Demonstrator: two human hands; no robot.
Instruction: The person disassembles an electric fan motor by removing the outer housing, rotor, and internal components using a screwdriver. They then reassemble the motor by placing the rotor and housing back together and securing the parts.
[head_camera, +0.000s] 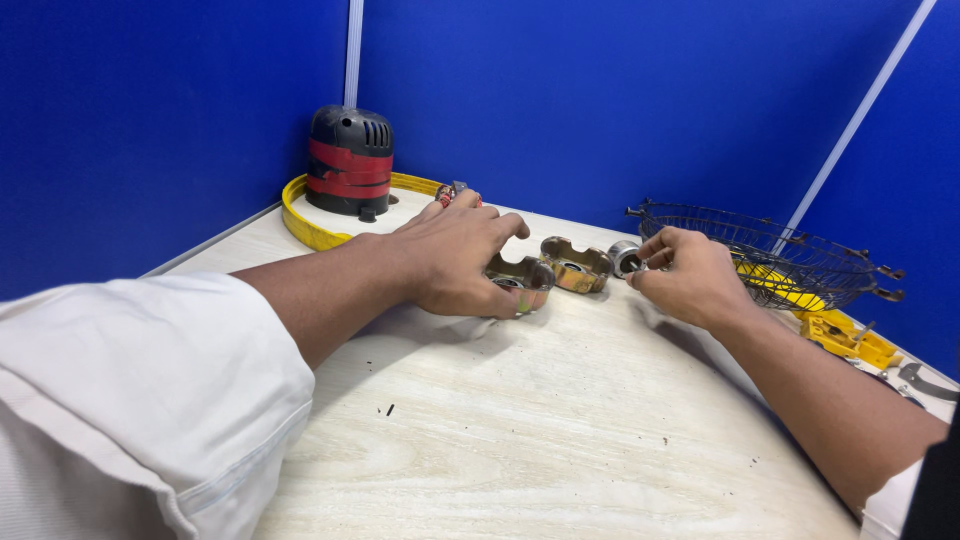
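Beyond your left hand (455, 262), a black-and-red motor (349, 160) stands in a yellow-rimmed tray (300, 222). That hand lies palm down, fingers curled around a brass-coloured bracket (520, 272) on the table (520, 430); a second bracket (576, 265) sits loose between your hands, so I judge the assembly only partly done. Your right hand (690, 275) pinches a small silver bearing (627, 259) at its fingertips, not yet seated. Past it, a dark wire basket (760, 255) holds yellow plastic pieces (785, 290).
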